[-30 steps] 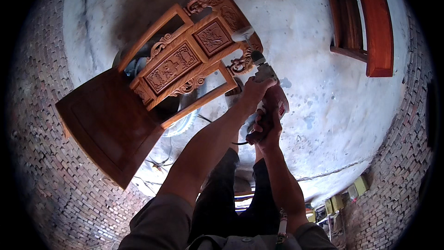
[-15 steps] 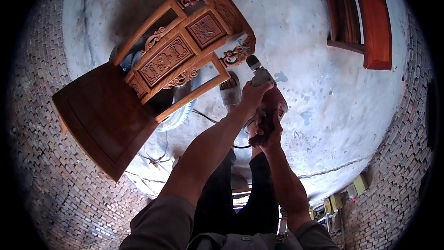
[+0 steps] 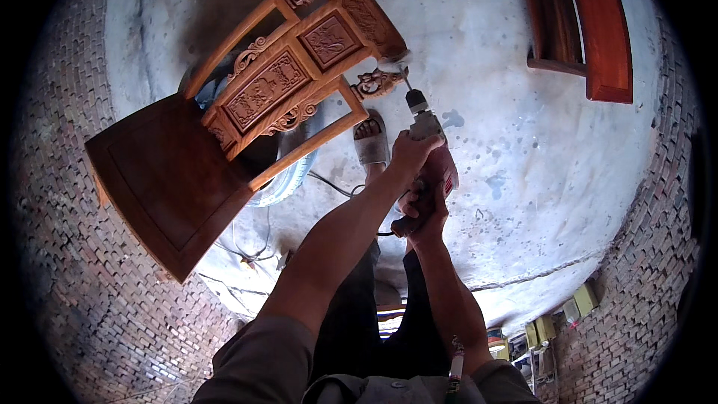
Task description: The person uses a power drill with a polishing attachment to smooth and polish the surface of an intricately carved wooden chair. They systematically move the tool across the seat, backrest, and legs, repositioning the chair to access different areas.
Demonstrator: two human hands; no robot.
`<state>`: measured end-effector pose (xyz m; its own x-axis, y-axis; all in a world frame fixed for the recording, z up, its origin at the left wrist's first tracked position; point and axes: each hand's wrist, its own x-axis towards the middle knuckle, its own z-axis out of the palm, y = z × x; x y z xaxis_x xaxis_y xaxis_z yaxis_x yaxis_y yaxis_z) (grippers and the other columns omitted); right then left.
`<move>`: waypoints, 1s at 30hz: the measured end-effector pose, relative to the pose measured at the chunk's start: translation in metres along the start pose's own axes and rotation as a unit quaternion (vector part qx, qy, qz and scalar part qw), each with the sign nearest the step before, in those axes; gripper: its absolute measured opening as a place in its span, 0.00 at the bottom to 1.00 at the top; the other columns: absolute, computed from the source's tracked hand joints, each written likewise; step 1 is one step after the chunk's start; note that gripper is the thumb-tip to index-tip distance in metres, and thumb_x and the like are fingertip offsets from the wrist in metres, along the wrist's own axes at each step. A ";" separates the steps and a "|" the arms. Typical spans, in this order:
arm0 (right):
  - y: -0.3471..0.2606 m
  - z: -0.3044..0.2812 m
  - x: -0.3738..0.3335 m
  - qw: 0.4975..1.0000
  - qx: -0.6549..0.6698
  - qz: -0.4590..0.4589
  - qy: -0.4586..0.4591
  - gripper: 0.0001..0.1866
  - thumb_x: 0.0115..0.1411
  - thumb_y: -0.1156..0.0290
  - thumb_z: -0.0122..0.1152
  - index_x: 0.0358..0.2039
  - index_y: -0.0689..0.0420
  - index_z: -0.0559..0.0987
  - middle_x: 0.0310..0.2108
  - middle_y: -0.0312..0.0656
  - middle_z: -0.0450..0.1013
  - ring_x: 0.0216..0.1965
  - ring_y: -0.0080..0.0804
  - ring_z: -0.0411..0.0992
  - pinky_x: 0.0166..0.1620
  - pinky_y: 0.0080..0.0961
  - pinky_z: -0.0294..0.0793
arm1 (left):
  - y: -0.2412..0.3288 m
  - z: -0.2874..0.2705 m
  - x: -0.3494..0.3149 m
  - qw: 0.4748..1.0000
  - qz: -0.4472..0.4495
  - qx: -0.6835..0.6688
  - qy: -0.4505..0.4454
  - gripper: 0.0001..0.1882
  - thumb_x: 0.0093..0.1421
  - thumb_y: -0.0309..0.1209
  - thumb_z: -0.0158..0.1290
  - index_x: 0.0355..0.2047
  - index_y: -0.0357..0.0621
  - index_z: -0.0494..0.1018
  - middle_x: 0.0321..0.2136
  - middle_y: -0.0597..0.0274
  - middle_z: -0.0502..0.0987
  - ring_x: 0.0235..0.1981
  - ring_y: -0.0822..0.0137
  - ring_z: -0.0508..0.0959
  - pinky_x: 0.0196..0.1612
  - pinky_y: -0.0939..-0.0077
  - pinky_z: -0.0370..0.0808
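In both hands I hold a red and grey power drill [image 3: 443,166], its black chuck pointing up and away. My left hand [image 3: 413,152] is wrapped round the grey front housing. Closed on the rear handle is my right hand [image 3: 428,218]. A thin shaft runs from the chuck to a pale attachment [image 3: 395,64], smeared by motion, at the carved top corner of a wooden chair [image 3: 168,172]. Whether it touches the wood I cannot tell. The brown chair lies tilted back, showing carved panels, scrolled edges and a broad seat at the left.
Beneath the chair back is a tyre [image 3: 288,183]. A dark power cord [image 3: 329,182] trails near my sandalled foot [image 3: 372,138]. Reddish wooden furniture [image 3: 609,37] stands at the far right. Brick paving [image 3: 97,284] borders the pale concrete floor [image 3: 516,202], with yellowish boxes [image 3: 585,298] at lower right.
The drill's front has swung slightly right, and its blurred attachment has shifted right along the chair's top corner. My right hand and the drill's handle have moved slightly left.
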<state>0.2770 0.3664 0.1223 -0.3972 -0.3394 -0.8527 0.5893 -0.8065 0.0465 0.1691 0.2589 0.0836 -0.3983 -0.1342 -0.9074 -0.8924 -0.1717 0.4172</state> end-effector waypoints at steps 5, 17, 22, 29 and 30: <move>-0.006 -0.005 0.002 0.998 -0.051 0.019 0.006 0.29 0.66 0.39 0.51 0.50 0.53 0.73 0.32 0.36 0.75 0.20 0.23 0.68 0.19 0.21 0.68 | -0.008 -0.014 -0.005 0.997 -0.009 -0.082 0.003 0.20 0.53 0.40 0.64 0.42 0.41 0.80 0.36 0.63 0.81 0.36 0.70 0.79 0.40 0.73 0.74; 0.006 -0.022 -0.002 0.999 -0.050 0.011 0.017 0.28 0.67 0.41 0.52 0.51 0.53 0.72 0.33 0.37 0.74 0.20 0.23 0.67 0.19 0.17 0.67 | -0.032 -0.014 -0.009 0.995 0.025 -0.092 0.019 0.23 0.51 0.40 0.67 0.44 0.40 0.78 0.38 0.61 0.80 0.39 0.67 0.79 0.44 0.69 0.75; -0.013 -0.010 -0.002 0.999 -0.050 0.003 -0.009 0.27 0.66 0.39 0.51 0.47 0.52 0.73 0.30 0.35 0.72 0.19 0.23 0.66 0.19 0.21 0.67 | -0.011 0.007 -0.009 0.999 0.011 -0.038 0.017 0.30 0.48 0.43 0.68 0.46 0.36 0.75 0.39 0.56 0.80 0.39 0.64 0.79 0.42 0.68 0.76; -0.008 -0.029 -0.019 0.999 -0.006 0.048 0.003 0.30 0.68 0.39 0.47 0.49 0.55 0.74 0.30 0.37 0.73 0.19 0.24 0.66 0.19 0.21 0.70 | 0.003 0.010 -0.048 0.996 -0.035 0.028 0.071 0.32 0.48 0.45 0.67 0.49 0.38 0.75 0.41 0.56 0.79 0.41 0.63 0.78 0.44 0.67 0.75; -0.004 -0.036 -0.018 0.999 -0.005 0.043 0.011 0.29 0.68 0.40 0.48 0.50 0.56 0.73 0.31 0.37 0.73 0.21 0.24 0.68 0.20 0.20 0.71 | 0.012 0.006 -0.061 0.995 -0.041 0.039 0.076 0.32 0.49 0.44 0.67 0.50 0.39 0.75 0.41 0.56 0.79 0.41 0.63 0.78 0.44 0.67 0.75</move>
<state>0.3076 0.3933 0.1185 -0.3287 -0.3968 -0.8571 0.6278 -0.7697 0.1155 0.1816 0.2708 0.1440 -0.2913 -0.2699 -0.9177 -0.9371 -0.1122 0.3305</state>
